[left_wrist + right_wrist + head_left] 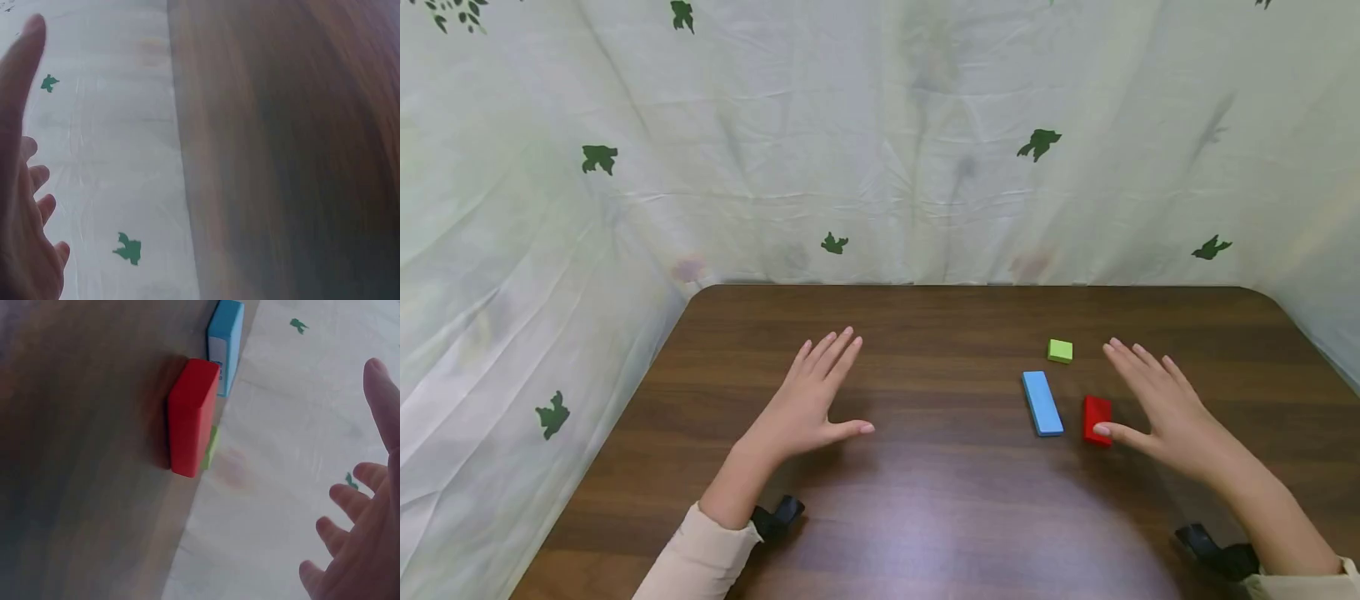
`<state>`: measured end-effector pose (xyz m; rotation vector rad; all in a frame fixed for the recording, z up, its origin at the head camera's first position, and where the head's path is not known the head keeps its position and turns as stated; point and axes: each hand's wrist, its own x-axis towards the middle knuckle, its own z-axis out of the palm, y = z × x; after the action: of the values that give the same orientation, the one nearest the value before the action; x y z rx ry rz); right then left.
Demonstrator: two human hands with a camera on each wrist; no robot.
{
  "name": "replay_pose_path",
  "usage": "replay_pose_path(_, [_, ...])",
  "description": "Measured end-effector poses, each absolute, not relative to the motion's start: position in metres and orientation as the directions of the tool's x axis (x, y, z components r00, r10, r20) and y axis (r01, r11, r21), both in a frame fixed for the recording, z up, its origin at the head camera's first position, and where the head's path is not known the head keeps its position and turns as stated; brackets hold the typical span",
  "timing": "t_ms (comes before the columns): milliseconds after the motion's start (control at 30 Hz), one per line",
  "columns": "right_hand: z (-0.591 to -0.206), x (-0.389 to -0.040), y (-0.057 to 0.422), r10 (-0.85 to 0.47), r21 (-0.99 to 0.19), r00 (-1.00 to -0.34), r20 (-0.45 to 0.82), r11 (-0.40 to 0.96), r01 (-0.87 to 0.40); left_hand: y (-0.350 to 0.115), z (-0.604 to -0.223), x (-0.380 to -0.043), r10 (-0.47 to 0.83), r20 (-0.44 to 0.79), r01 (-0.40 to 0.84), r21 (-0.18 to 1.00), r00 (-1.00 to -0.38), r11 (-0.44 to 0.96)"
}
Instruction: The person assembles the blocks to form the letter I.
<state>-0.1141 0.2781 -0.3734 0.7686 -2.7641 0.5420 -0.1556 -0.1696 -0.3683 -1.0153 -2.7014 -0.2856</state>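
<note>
Three flat blocks lie on the right half of the wooden table in the head view: a long blue block [1042, 404], a red block [1097, 417] and a small green block [1060, 351]. My right hand [1172, 421] is nearest the red block, its fingers spread and its thumb overlapping the block's edge in that view. The right wrist view shows the red block [190, 419] apart from the right hand [365, 525], which holds nothing. To the left, my left hand [808, 408] hovers over the table with fingers straight and thumb out, holding nothing.
The brown table [925, 500] has rounded far corners. A pale cloth [880, 142] with green leaf shapes hangs behind it and at both sides. Black straps with small devices [778, 517] sit at both wrists.
</note>
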Motion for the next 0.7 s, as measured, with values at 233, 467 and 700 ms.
replay_pose_path(233, [-0.381, -0.108, 0.279, -0.428, -0.398, -0.849, 0.311, 0.752, -0.525, -0.157, -0.37, -0.157, 0.625, 0.346, 0.703, 0.177, -0.7, 0.689])
replay_pose_path(467, [-0.385, -0.103, 0.277, -0.334, -0.55, -0.92, 0.206, 0.738, -0.392, -0.141, -0.378, -0.159, 0.648, 0.382, 0.745, 0.211, -0.658, 0.632])
replay_pose_path(700, [-0.394, -0.103, 0.279, -0.285, -0.603, -0.941, 0.18, 0.725, -0.335, -0.123, -0.382, -0.158, 0.645, 0.371, 0.743, 0.281, -0.668, 0.607])
